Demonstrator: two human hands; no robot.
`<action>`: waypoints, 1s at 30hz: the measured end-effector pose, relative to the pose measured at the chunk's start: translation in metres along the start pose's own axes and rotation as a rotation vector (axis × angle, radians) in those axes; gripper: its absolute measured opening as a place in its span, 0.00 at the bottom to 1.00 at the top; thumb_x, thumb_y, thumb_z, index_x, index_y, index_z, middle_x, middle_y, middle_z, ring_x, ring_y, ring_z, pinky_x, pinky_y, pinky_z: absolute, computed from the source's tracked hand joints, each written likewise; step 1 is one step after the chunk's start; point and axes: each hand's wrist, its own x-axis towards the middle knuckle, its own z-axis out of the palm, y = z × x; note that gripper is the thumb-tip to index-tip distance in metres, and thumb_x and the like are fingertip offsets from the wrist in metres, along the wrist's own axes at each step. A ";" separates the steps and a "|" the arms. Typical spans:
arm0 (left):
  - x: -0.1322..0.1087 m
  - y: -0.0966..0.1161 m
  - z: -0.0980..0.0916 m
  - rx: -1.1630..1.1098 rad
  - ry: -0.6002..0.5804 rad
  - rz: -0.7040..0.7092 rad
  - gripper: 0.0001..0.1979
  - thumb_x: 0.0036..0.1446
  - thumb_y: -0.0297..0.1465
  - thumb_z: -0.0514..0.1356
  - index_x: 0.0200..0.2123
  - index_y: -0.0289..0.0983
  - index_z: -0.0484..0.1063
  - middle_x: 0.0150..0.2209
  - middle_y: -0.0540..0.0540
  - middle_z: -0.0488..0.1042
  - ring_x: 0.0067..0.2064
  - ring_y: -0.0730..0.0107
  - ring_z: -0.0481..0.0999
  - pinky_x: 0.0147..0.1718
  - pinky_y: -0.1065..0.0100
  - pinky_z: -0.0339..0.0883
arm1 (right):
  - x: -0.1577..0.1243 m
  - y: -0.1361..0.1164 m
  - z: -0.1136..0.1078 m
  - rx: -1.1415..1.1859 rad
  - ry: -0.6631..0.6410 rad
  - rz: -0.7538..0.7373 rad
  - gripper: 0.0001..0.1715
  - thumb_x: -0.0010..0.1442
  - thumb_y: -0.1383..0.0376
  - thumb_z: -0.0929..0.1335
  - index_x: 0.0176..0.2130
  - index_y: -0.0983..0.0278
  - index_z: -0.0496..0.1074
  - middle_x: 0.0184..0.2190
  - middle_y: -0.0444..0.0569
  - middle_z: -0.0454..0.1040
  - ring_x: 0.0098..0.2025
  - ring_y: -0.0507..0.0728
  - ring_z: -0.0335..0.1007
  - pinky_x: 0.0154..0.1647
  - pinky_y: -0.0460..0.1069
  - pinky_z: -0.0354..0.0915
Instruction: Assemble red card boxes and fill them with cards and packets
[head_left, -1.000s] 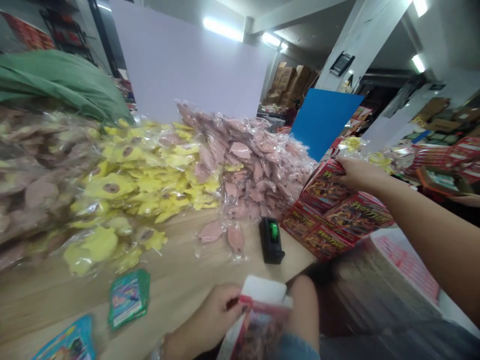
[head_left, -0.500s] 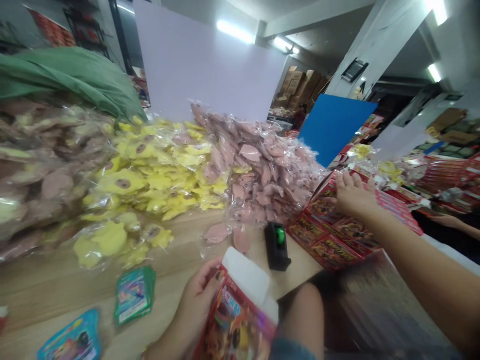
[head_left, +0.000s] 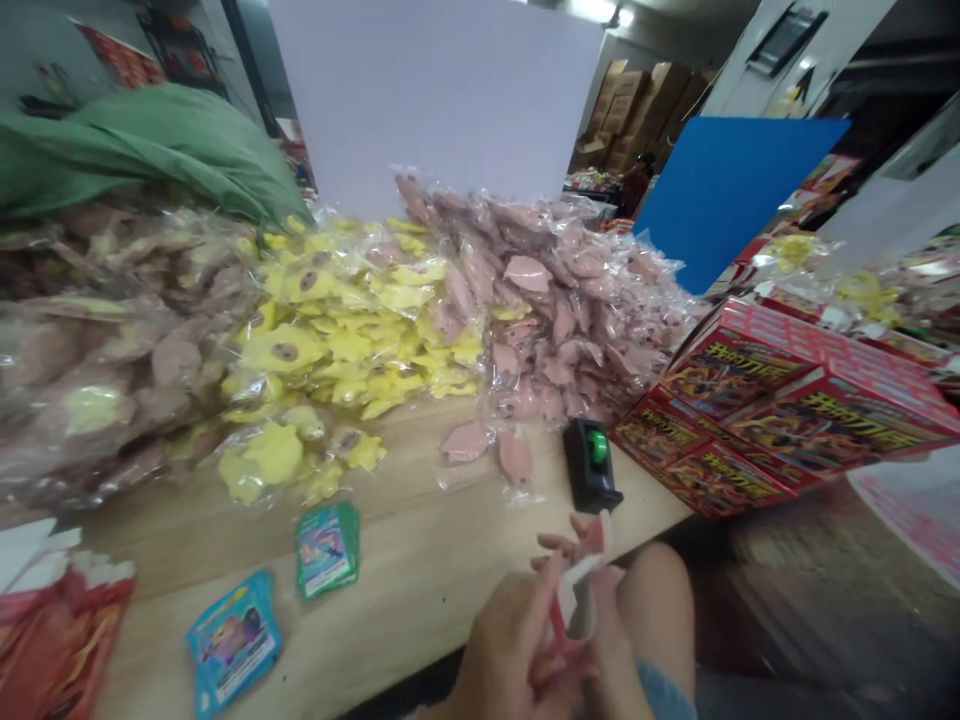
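Low at the front, over the table edge and my thigh, I hold a red printed carton (head_left: 556, 622) with its end open and white inside showing. My left hand (head_left: 504, 640) is wrapped around its left side. On its other side, my right hand (head_left: 611, 622) grips the carton, its fingers partly hidden. Just beyond the hands, a black tape dispenser (head_left: 589, 470) with green tape stands on the table. Left of them lie a stack of green card packs (head_left: 328, 550) and a stack of blue card packs (head_left: 234, 640).
Heaps of bagged yellow pieces (head_left: 337, 340) and bagged pink pieces (head_left: 555, 300) cover the table's back. Stacked red boxes (head_left: 720, 420) stand at the right. Flat red cartons (head_left: 52, 620) lie at the left edge. A blue panel (head_left: 739, 200) rises behind.
My right hand has left the stacked red boxes and joined my left hand at the carton. The carton has turned, its open end now between both hands. The view has shifted rightward and down.
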 end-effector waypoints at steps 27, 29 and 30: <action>-0.013 -0.027 -0.030 -0.310 -0.080 -0.710 0.15 0.58 0.27 0.50 0.48 0.38 0.51 0.39 0.45 0.72 0.38 0.69 0.73 0.36 0.68 0.67 | 0.026 -0.037 -0.032 -0.036 -0.719 0.257 0.15 0.55 0.58 0.67 0.39 0.65 0.76 0.46 0.53 0.72 0.49 0.60 0.65 0.51 0.53 0.59; -0.013 -0.024 -0.030 -0.286 -0.118 -0.681 0.18 0.57 0.25 0.51 0.50 0.39 0.50 0.41 0.44 0.73 0.41 0.68 0.73 0.39 0.66 0.66 | 0.030 -0.042 -0.031 -0.156 -0.734 0.189 0.16 0.54 0.58 0.67 0.40 0.64 0.74 0.41 0.52 0.74 0.43 0.58 0.68 0.46 0.53 0.62; -0.013 -0.022 -0.030 -0.273 -0.135 -0.664 0.19 0.57 0.25 0.51 0.51 0.39 0.50 0.42 0.44 0.73 0.42 0.68 0.73 0.41 0.65 0.66 | 0.031 -0.044 -0.030 -0.183 -0.745 0.192 0.17 0.54 0.58 0.67 0.42 0.64 0.73 0.41 0.51 0.74 0.42 0.58 0.69 0.45 0.53 0.63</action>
